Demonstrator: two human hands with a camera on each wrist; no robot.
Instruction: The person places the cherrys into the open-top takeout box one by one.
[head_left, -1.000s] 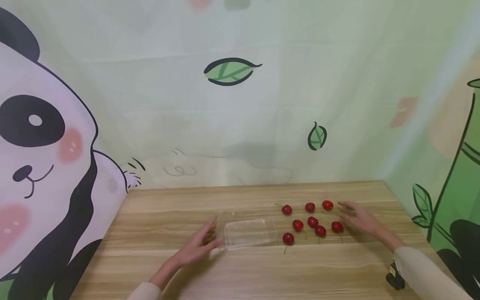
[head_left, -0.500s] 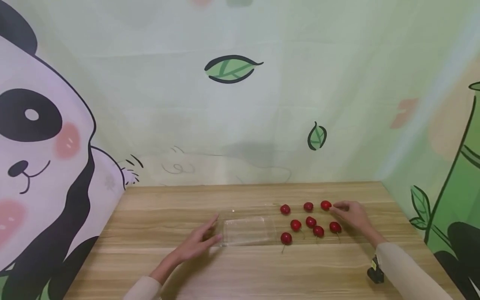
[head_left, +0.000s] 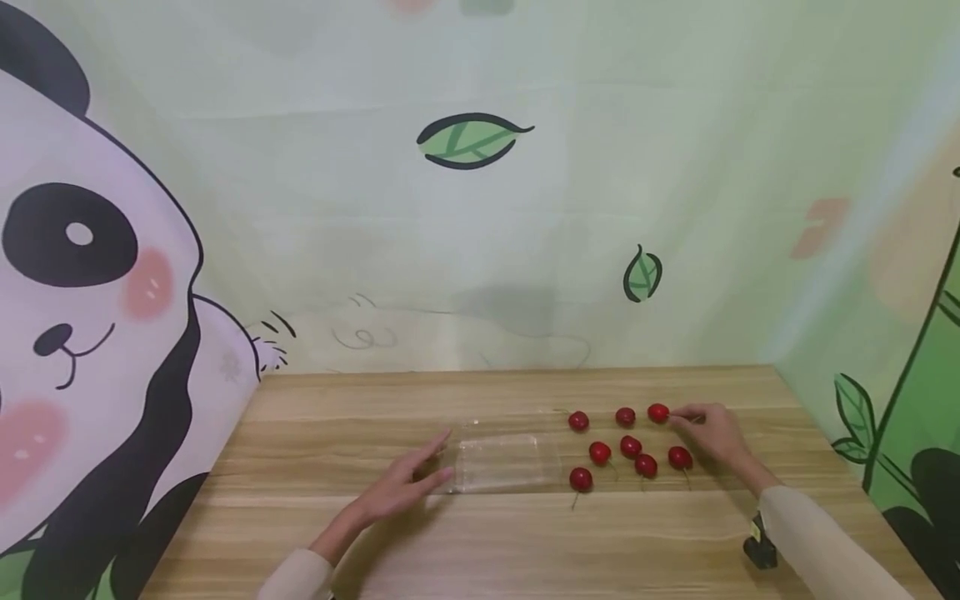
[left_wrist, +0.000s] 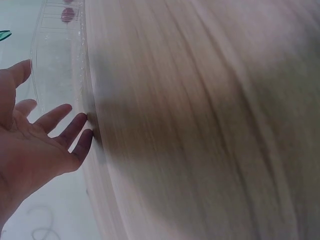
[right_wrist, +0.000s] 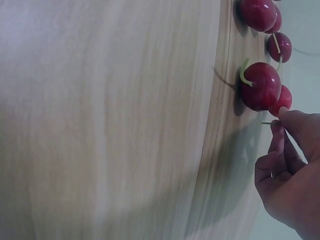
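In the head view, my right hand (head_left: 712,432) pinches the stem of the far right cherry (head_left: 657,413) between thumb and forefinger. The right wrist view shows a bit of stem (right_wrist: 266,123) poking out at the fingertips, and that cherry (right_wrist: 284,99) partly hidden behind a nearer one (right_wrist: 261,86). My left hand (head_left: 397,490) has its fingers spread at the left end of a clear plastic box (head_left: 501,463). In the left wrist view, this hand (left_wrist: 42,137) reaches around the end of the box (left_wrist: 55,65); whether every fingertip touches it is hard to tell.
Several other dark red cherries with stems lie loose right of the box, such as one near the front (head_left: 581,479) and one at the back (head_left: 578,421). The wooden table (head_left: 480,550) ends at a printed cloth backdrop (head_left: 360,208). A small black object (head_left: 760,546) is at the right sleeve.
My right hand has moved left to the far right cherry, and its thumb and forefinger have closed on the stem. The left hand has stayed by the box. The view has shifted slightly.
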